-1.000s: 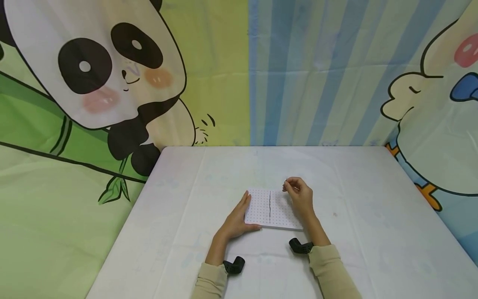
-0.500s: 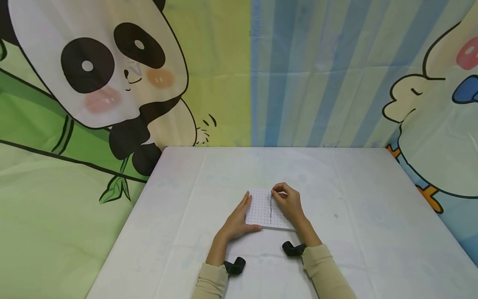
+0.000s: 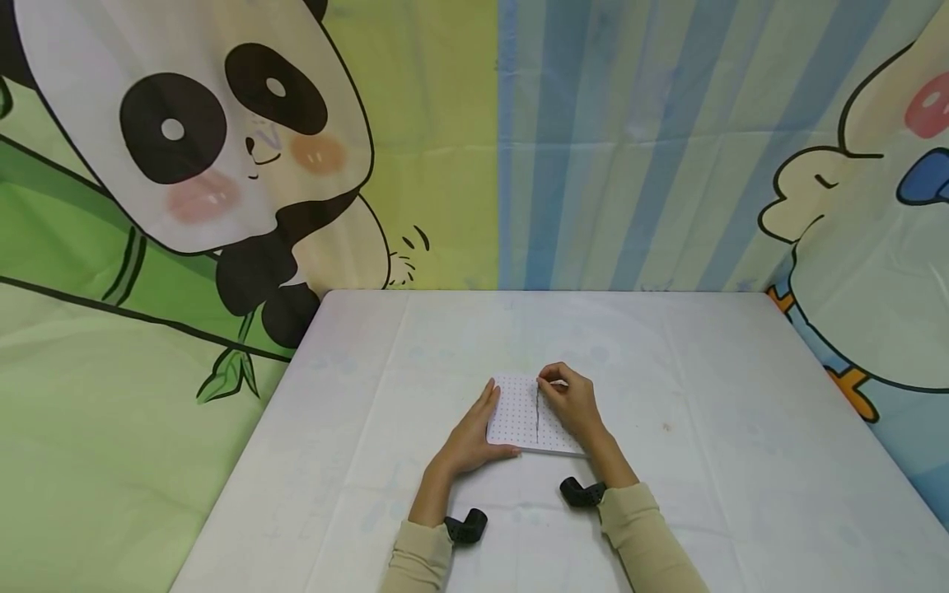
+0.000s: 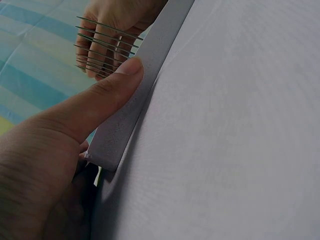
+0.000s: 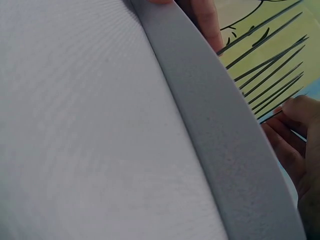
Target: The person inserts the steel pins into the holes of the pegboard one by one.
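Note:
A thick white board [image 3: 511, 416] printed with a grid of dots lies on the table. Thin dark needles [image 5: 260, 27] stand in a row across it, several of them, seen from the side in both wrist views. My left hand [image 3: 469, 438] steadies the near left corner, its straight fingers along the left side and the thumb [image 4: 107, 95] against the front edge. At the far end of the row, my right hand [image 3: 574, 405] pinches a needle [image 5: 270, 115] between thumb and forefinger. Whether its lower tip is in the board is hard to tell.
A white cloth covers the table [image 3: 371, 461]. Behind it hangs a printed curtain [image 3: 445, 165] with a panda and stripes. A black wrist camera [image 3: 467, 527] is worn on the left wrist, another camera [image 3: 582, 492] on the right.
My right hand has moved left and slightly nearer, from over the board's far right to the far end of the needle row. It is nearly still since half a second ago; the left hand stays.

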The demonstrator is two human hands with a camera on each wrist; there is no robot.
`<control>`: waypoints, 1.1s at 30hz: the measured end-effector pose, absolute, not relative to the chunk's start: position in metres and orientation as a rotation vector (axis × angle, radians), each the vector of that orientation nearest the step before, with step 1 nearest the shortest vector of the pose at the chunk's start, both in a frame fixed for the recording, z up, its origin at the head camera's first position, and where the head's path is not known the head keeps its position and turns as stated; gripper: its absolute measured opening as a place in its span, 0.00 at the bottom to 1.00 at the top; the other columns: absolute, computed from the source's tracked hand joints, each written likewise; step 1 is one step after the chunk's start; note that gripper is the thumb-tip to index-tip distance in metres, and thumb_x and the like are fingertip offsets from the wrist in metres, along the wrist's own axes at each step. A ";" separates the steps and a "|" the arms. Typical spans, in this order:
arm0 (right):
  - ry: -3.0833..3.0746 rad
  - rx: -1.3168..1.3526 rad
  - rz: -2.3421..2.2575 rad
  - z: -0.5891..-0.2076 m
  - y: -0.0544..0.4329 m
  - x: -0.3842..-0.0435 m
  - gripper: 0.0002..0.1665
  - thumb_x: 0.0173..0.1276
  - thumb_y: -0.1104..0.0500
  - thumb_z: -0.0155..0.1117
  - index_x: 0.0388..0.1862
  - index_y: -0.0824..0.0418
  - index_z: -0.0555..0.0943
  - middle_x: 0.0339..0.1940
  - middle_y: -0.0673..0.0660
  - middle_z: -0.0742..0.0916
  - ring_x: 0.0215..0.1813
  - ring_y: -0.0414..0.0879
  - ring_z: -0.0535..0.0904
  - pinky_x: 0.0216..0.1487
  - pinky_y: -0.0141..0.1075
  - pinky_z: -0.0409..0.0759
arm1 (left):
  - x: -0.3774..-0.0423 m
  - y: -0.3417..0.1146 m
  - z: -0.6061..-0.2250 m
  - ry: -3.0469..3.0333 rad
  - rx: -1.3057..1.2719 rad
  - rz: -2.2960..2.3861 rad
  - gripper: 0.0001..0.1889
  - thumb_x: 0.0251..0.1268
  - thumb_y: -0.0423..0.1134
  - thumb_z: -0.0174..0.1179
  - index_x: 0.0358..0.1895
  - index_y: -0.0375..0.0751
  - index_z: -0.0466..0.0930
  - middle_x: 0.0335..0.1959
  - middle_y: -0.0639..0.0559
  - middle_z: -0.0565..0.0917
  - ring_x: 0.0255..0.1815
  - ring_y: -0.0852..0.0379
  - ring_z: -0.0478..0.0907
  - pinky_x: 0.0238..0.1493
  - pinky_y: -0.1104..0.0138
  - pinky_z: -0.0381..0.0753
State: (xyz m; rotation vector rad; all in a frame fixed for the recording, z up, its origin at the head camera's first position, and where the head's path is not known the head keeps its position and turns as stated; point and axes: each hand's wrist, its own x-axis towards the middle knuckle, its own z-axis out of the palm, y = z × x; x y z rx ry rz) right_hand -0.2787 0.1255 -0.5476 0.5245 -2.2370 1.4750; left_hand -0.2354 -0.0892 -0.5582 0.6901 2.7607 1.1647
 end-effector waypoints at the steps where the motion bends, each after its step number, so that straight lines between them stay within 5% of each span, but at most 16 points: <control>1: -2.247 0.522 1.471 -0.548 0.126 -0.279 0.03 0.61 0.63 0.64 0.34 0.59 0.79 0.32 0.51 0.84 0.38 0.43 0.82 0.37 0.30 0.80 | -0.236 -0.089 -0.558 2.761 0.689 1.164 0.61 0.39 0.60 0.71 0.73 0.39 0.42 0.75 0.50 0.40 0.72 0.53 0.43 0.67 0.58 0.54; 33: -2.380 0.566 1.454 -0.549 0.134 -0.278 0.08 0.58 0.67 0.67 0.37 0.60 0.80 0.34 0.53 0.85 0.41 0.47 0.82 0.39 0.30 0.80 | -0.234 -0.089 -0.559 2.744 0.667 1.164 0.62 0.39 0.61 0.70 0.73 0.38 0.42 0.75 0.50 0.39 0.73 0.53 0.42 0.67 0.57 0.53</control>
